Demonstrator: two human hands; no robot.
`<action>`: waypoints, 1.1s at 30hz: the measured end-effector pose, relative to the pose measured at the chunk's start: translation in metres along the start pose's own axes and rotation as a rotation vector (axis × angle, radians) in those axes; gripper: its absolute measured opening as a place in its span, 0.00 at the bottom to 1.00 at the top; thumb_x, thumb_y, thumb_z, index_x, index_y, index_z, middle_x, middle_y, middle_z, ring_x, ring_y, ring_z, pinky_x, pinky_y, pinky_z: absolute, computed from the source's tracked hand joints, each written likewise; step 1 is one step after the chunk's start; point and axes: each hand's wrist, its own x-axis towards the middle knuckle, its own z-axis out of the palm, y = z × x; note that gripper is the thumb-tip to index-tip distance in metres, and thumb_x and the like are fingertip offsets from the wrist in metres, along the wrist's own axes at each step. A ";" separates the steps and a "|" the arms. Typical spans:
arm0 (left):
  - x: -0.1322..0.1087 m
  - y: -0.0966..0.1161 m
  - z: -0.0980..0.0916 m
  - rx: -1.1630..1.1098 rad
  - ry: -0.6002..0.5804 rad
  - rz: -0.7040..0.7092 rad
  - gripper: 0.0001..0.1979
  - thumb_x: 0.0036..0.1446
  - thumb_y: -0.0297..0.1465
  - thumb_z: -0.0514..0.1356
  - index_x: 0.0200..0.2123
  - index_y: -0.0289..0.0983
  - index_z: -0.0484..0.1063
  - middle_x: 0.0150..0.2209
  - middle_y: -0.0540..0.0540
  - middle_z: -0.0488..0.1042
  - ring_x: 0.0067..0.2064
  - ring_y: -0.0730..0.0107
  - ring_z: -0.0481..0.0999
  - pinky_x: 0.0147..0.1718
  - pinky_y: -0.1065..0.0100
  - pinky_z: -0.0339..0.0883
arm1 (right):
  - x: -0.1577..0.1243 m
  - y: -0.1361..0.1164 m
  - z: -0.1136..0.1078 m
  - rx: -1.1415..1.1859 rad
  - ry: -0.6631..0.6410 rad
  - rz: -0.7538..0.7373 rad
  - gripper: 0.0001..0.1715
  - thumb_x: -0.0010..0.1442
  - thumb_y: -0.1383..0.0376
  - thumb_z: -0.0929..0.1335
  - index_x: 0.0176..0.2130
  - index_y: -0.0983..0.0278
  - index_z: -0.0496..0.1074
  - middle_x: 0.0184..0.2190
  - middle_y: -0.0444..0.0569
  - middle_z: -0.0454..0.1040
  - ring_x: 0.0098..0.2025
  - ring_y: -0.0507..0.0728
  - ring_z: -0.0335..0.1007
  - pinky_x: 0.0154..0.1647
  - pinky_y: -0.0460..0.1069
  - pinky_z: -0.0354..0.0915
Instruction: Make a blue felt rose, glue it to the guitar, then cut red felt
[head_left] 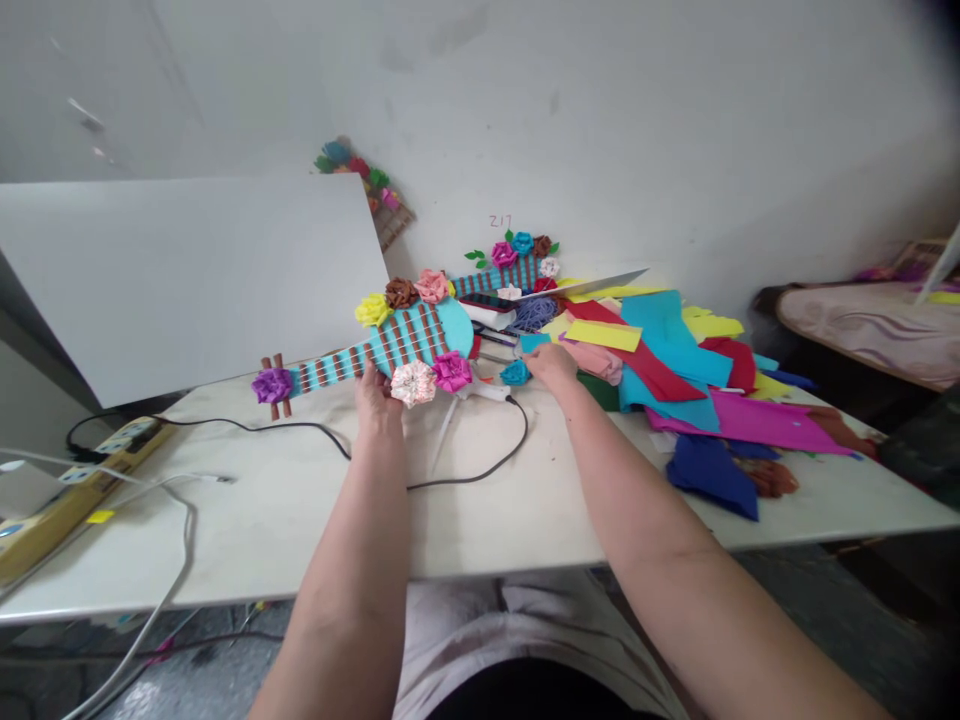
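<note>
My left hand [379, 395] grips the underside of a turquoise paper-covered toy lute [375, 350] with brown stripes and white strings. Yellow, brown, pink, magenta, white and purple paper flowers decorate its edges. To the right, my right hand [553, 366] is closed, its fingertips at a small blue paper flower [515, 373]; the exact grip is partly hidden. A light blue paper scrap [534, 342] lies just behind those fingers. Between my hands rests a white glue gun [487, 391], partly covered by the lute's flowers, its black cord [480, 484] curling over the table.
Colored crepe paper [675, 350] is heaped on the table's right side. A second decorated lute [502, 275] leans at the wall near a phone [486, 301] and purple string [535, 314]. A white board [195, 280] stands at back left, above a power strip [82, 490].
</note>
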 end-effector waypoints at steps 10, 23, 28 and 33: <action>0.004 -0.005 0.000 -0.037 0.038 0.006 0.09 0.56 0.35 0.59 0.39 0.38 0.69 0.25 0.51 0.69 0.26 0.74 0.72 0.30 0.71 0.69 | -0.005 -0.005 0.019 -0.121 0.002 -0.055 0.22 0.54 0.60 0.63 0.45 0.68 0.74 0.48 0.62 0.72 0.50 0.67 0.69 0.46 0.55 0.65; 0.009 -0.007 -0.005 -0.066 0.032 0.014 0.08 0.56 0.33 0.59 0.39 0.39 0.68 0.26 0.50 0.71 0.27 0.73 0.73 0.32 0.70 0.69 | 0.007 0.000 0.030 0.201 -0.051 -0.054 0.26 0.46 0.61 0.70 0.47 0.63 0.68 0.43 0.53 0.74 0.45 0.63 0.70 0.44 0.54 0.62; 0.011 -0.007 -0.005 -0.046 0.028 0.022 0.10 0.55 0.34 0.60 0.40 0.39 0.68 0.26 0.50 0.70 0.27 0.72 0.73 0.32 0.69 0.69 | 0.015 0.008 0.037 0.660 -0.064 -0.137 0.27 0.41 0.68 0.70 0.44 0.65 0.69 0.38 0.50 0.74 0.40 0.58 0.71 0.40 0.51 0.64; 0.006 -0.005 -0.002 -0.033 0.058 0.029 0.09 0.55 0.34 0.60 0.40 0.39 0.68 0.25 0.51 0.69 0.26 0.73 0.72 0.31 0.70 0.68 | 0.016 0.009 0.032 1.278 -0.119 -0.238 0.25 0.38 0.68 0.71 0.40 0.63 0.69 0.32 0.43 0.74 0.34 0.52 0.69 0.36 0.48 0.64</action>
